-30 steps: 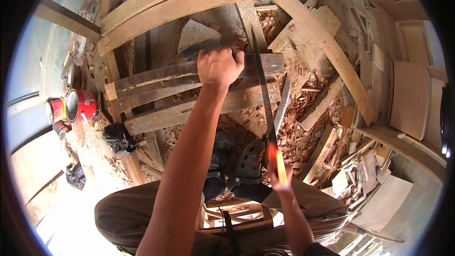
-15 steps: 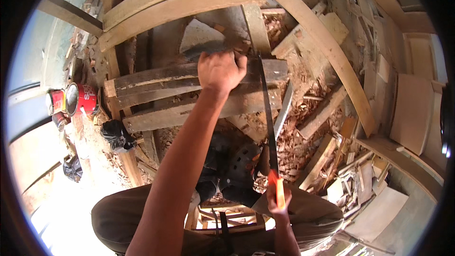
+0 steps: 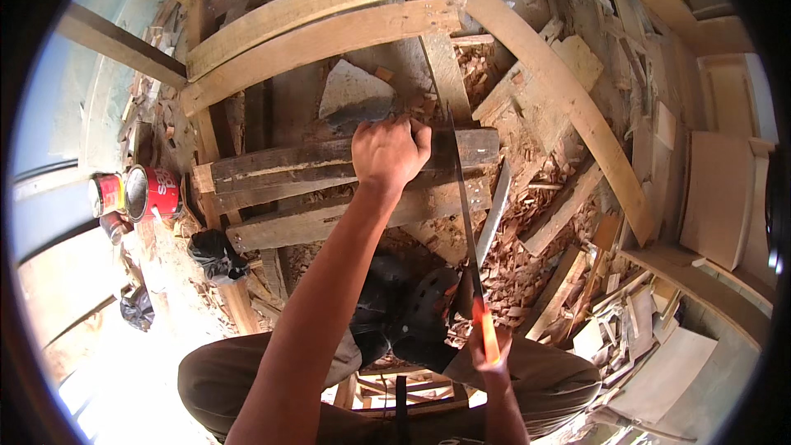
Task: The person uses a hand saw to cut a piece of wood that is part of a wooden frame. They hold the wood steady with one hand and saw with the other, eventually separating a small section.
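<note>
My left hand (image 3: 386,152) is closed over a dark, weathered wooden beam (image 3: 288,158) that lies crosswise in front of me. My right hand (image 3: 492,352), close to my right knee, grips the orange handle of a handsaw (image 3: 466,218). The saw's long dark blade points away from me and crosses the beam near its right end, to the right of my left hand. Whether the teeth have cut into the wood cannot be made out. A paler plank (image 3: 329,218) runs on the near side of the beam, under the blade too.
Past the beam stand a wooden frame (image 3: 321,41) and a stone block (image 3: 356,92). A curved board (image 3: 568,99) slopes down on the right, above wood chips (image 3: 527,255) and offcuts. Red paint cans (image 3: 154,194) and a black plastic bag (image 3: 216,255) sit at left.
The view has tilted, so the surroundings sit slightly lower. The saw has slid a little forward across the beam. My left hand keeps its hold on the beam.
</note>
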`<state>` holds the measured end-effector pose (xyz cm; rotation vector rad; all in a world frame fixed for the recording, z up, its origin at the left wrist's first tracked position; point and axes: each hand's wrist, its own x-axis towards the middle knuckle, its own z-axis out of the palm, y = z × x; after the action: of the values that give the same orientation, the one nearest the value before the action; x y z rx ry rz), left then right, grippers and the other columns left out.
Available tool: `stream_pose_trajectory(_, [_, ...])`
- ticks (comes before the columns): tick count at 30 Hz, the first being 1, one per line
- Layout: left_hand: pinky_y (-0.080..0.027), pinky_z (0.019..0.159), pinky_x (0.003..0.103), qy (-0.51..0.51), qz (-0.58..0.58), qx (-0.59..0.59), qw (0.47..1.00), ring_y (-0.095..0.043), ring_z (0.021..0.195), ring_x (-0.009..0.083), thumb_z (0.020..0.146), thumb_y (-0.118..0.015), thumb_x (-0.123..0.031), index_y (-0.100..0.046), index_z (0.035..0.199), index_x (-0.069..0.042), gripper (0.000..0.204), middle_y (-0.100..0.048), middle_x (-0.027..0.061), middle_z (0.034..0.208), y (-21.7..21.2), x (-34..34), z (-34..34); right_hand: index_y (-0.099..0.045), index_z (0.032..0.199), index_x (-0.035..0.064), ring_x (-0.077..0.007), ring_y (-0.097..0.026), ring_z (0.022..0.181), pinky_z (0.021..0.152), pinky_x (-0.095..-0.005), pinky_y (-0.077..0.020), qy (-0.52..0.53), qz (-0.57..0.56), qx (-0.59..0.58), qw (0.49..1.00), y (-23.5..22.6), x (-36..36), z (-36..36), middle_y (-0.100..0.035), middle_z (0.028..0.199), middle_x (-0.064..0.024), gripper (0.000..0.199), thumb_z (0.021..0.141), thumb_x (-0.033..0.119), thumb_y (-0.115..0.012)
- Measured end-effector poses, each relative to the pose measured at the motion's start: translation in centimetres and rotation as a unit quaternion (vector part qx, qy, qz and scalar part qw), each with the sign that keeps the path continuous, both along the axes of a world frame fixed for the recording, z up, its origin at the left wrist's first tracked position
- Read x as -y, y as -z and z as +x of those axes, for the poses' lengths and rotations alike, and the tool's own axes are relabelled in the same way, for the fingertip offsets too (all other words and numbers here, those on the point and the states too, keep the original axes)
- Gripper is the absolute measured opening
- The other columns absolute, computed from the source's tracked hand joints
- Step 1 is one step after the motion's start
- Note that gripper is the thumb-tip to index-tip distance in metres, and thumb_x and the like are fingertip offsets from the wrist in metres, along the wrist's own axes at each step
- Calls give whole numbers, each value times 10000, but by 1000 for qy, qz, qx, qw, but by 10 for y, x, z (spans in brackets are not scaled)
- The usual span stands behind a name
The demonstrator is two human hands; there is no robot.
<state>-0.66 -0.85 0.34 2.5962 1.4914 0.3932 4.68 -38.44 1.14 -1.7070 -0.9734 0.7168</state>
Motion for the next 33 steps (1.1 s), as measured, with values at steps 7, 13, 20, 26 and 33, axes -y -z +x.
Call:
stream_pose_trajectory(7, [-553,748,420,-23,-35,-24,999,-704,644,323,888,-579,-377,-750,712,-104,367,-715,164,702,-7,-6,10,-674,902,14,-117,-609,549,513,-272,-468,15,47,-18,999,28,-93,16,-602,611,-29,50,885,36,-633])
stream_pose_trajectory(13, [-571,718,439,-18,-23,12,1000,-700,649,350,902,-563,-358,-736,688,-69,399,-695,174,678,-2,-4,1,-664,1213,-43,-168,-622,560,545,-301,-503,39,-29,62,997,-18,10,-13,-740,953,-133,404,820,-42,-569])
stream_pose_trajectory(20, [-555,779,410,-26,-38,-46,998,-722,686,306,883,-600,-372,-739,688,-106,358,-723,152,717,-7,-8,12,-572,677,58,-161,-544,485,461,-326,-418,4,6,71,997,6,-125,34,-530,567,-45,181,829,28,-666])
stream_pose_trajectory(26, [-552,776,408,-34,-39,-21,998,-708,666,308,888,-587,-384,-731,730,-93,361,-726,140,731,-4,-8,4,-650,778,12,-208,-558,500,567,-328,-506,30,-33,32,998,-20,2,-8,-550,587,-56,34,792,37,-632])
stream_pose_trajectory(33, [-562,701,461,-10,-49,-11,999,-687,629,367,893,-553,-327,-720,700,-61,369,-684,193,671,-6,-10,8,-615,720,52,-156,-517,448,441,-307,-402,-8,23,91,996,6,-140,33,-539,567,-37,114,818,10,-655])
